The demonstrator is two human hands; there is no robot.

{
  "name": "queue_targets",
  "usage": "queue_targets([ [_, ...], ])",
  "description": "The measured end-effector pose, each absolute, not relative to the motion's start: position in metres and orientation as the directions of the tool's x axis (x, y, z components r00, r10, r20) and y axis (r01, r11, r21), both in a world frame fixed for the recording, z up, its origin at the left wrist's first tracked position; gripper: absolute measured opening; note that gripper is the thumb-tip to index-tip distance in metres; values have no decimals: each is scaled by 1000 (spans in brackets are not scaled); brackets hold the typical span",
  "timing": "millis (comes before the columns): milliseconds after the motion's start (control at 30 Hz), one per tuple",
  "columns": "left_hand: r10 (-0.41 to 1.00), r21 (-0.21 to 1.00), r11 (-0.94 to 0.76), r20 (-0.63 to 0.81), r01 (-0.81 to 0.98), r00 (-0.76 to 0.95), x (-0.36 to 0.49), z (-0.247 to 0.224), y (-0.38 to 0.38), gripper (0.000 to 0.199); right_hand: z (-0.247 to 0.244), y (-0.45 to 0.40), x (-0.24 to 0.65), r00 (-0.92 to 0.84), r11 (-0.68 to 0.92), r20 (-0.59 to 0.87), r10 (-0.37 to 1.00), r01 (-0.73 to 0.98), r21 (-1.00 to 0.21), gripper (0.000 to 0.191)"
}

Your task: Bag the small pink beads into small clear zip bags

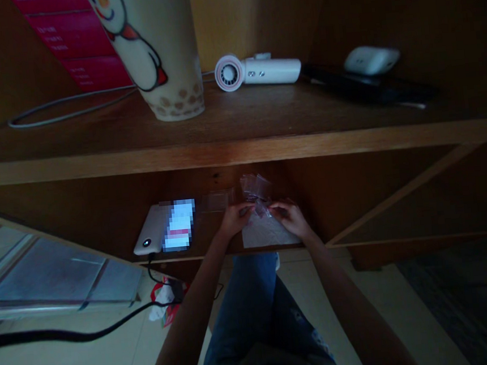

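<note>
My left hand [235, 219] and my right hand [291, 217] meet over the lower shelf, fingers pinched on opposite sides of a small clear plastic piece [261, 208]. It looks like a little bag, but the dim light hides its details. Just behind it lies a small heap of clear plastic bags [256, 186]. Beneath my hands a thin white sheet [269, 233] reaches toward the shelf's front edge. Left of my left hand, a flat transparent rectangle [216, 201] rests on the wood.
A white power bank [149, 230] with a cable and a lit phone [179, 225] lie at the left. On the upper shelf [238, 127] stand a bubble tea cup [172, 52], a white handheld fan [270, 71] and a white case [371, 59] on dark items.
</note>
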State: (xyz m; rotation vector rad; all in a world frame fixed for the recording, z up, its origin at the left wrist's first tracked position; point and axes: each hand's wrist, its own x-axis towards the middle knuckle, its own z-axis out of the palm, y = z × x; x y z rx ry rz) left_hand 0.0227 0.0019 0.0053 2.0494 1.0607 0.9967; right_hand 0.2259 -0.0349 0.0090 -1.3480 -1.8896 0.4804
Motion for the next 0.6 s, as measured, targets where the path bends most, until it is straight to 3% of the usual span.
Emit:
queue_targets([
  [433, 852, 793, -487, 339, 365, 400, 22, 7, 1, 19, 0, -31, 228, -174, 400, 379, 909, 623, -672, 15],
  [600, 866, 796, -467, 324, 386, 380, 22, 8, 0, 19, -3, -30, 229, -32, 297, 369, 929, 660, -690, 21],
])
